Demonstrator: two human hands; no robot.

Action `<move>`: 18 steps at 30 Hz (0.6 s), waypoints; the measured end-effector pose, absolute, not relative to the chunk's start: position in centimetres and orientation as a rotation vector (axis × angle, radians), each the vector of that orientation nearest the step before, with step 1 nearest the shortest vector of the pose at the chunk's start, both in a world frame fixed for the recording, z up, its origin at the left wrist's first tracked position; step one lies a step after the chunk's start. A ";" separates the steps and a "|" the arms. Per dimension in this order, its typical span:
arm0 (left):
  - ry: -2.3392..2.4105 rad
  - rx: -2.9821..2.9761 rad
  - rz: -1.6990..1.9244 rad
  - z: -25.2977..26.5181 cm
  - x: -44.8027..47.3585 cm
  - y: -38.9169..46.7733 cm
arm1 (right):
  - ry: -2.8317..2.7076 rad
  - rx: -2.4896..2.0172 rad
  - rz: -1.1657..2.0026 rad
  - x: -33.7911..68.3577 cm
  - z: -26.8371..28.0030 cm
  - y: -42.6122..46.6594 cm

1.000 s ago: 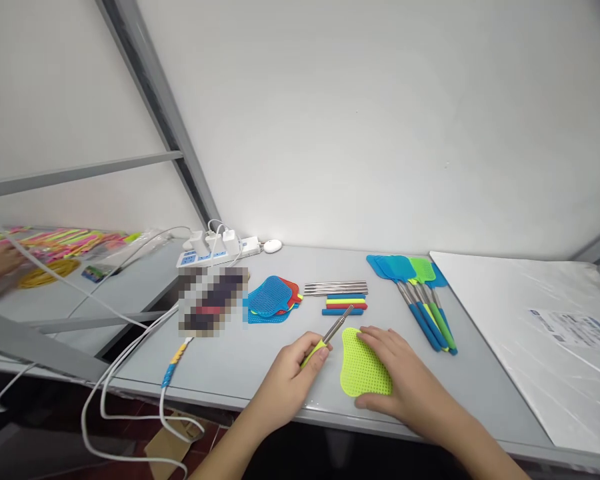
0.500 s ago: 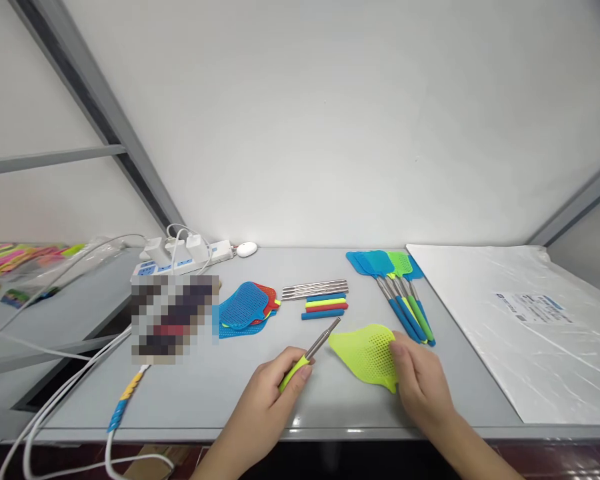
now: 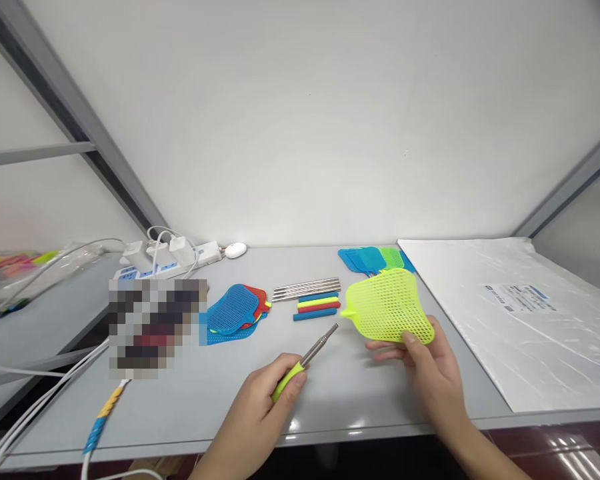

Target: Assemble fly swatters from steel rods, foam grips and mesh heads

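1. while the left hand (image 3: pixel 266 399) is clenching its fingers around a lime-green handle (image 3: pixel 286 382) bearing a slim silver metal rod (image 3: pixel 320 345), the right hand (image 3: pixel 436 373) is pinching a lime-green perforated plastic paddle (image 3: pixel 387 307) above the grey tabletop (image 3: pixel 195 393).
2. the paddle's neck (image 3: pixel 349 313) is pointing left, apart from the rod's tip (image 3: pixel 336 327).
3. loose silver metal rods (image 3: pixel 306 289) are lying behind blue, yellow and red tubes (image 3: pixel 319 303).

Label (image 3: pixel 521 299) is lying on white wrapped package (image 3: pixel 515 340) at right, carrying small print, blue patch (image 3: pixel 536 293) and square code-like mark (image 3: pixel 509 308); lettering is showing too small to read. Nothing legible is appearing elsewhere.
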State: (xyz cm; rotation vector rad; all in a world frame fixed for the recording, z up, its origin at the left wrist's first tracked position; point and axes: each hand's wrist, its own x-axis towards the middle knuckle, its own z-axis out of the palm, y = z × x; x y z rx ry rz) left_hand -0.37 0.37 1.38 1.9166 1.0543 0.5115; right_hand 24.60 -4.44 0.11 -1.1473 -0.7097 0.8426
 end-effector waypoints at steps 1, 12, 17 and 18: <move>1.054 1.921 0.514 1.4 -0.3 0.4 | -0.643 -1.126 0.820 24.7 0.1 -4.5; 1.037 2.037 0.593 2.2 0.3 0.0 | -0.661 -1.140 0.811 24.4 0.4 -4.8; 1.012 2.038 0.591 2.3 0.4 0.0 | -0.649 -1.110 0.886 24.8 0.4 -4.7; 1.007 2.039 0.577 2.4 0.4 0.0 | -0.637 -1.091 0.908 24.8 0.6 -4.7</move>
